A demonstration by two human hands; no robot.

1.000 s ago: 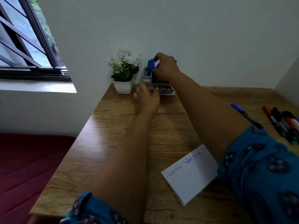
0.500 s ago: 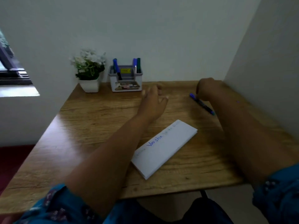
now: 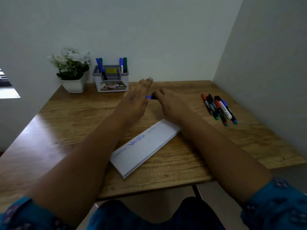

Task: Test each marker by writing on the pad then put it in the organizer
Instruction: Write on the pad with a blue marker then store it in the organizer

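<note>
Uncapping the blue marker (image 3: 149, 96) above the worktop (image 3: 83, 113), behind the pad (image 3: 146, 146).
Right hand (image 3: 172, 103) grips its body; left hand (image 3: 135, 100), fingers straight, holds nothing yet. It should pinch the cap, pull straight off, keep the tip off skin, then write below the earlier scribbles.

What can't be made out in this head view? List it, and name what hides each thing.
- Blue-capped marker: only the cap end shows; the right hand covers the barrel.
- Left hand: seen from behind, so whether its fingers touch the cap is unclear.
- Organizer label: too small and blurred to read.
- Pad: the faint writing at both ends is too pale to read.
- Loose markers: brand print too small.
</note>
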